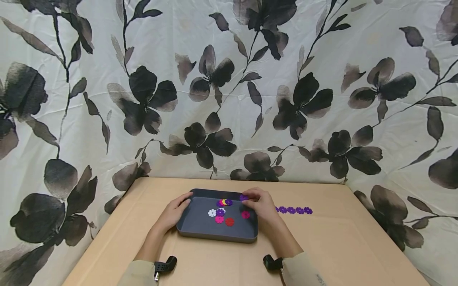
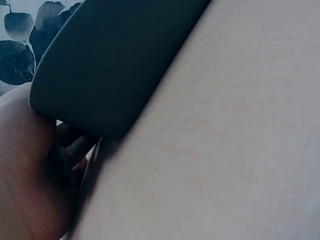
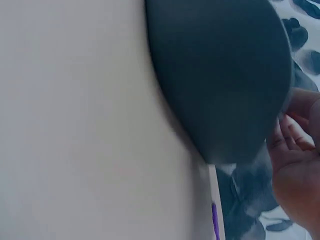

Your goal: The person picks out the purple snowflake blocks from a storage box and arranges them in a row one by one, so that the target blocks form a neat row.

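Note:
A dark grey tray sits near the middle of the table in the head view. My left hand grips its left rim, and the left wrist view shows fingers tucked under the tray's edge. Over the far right corner, my right hand pinches a purple flower-shaped disc between thumb and index finger. Inside the tray lie several flower-shaped discs, among them a white one, a red one and a magenta one. A few overlap in a small pile toward the back.
Right of the tray, several purple flower discs form a row on the light tan table, its left end partly hidden by my right hand. A white cloth with dark flowers hangs behind the table.

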`<control>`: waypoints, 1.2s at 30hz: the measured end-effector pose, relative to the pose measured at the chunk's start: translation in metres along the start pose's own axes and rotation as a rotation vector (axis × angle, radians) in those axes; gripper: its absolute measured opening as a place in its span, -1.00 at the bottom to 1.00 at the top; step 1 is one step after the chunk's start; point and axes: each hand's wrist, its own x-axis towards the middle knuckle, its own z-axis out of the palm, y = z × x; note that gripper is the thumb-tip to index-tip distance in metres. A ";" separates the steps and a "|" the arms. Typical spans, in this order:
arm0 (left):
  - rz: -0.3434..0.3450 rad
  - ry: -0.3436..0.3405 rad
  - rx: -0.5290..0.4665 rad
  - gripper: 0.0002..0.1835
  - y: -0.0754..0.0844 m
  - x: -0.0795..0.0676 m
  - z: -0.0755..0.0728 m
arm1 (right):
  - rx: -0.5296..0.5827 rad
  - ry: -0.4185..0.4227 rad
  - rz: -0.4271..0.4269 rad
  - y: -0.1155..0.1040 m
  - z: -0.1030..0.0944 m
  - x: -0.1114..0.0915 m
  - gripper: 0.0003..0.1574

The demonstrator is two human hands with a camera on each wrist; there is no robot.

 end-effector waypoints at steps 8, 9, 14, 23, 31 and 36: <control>-0.007 0.003 0.004 -0.51 0.001 0.000 0.000 | -0.051 0.028 -0.035 0.010 -0.040 -0.001 -0.66; -0.007 0.004 0.003 -0.51 0.001 0.000 0.000 | -0.052 0.034 -0.038 0.012 -0.045 -0.001 -0.67; -0.002 0.000 -0.002 -0.51 0.000 0.000 0.000 | -0.050 0.056 -0.004 0.018 -0.069 -0.004 -0.64; 0.003 -0.001 0.001 -0.50 0.001 -0.001 0.001 | -0.080 0.085 0.050 0.023 -0.099 -0.011 -0.58; 0.004 0.001 0.004 -0.51 0.002 -0.001 0.001 | -0.046 0.125 0.075 0.029 -0.119 -0.017 -0.58; 0.004 -0.001 0.001 -0.51 0.002 -0.001 0.000 | -0.039 0.151 0.120 0.033 -0.135 -0.023 -0.55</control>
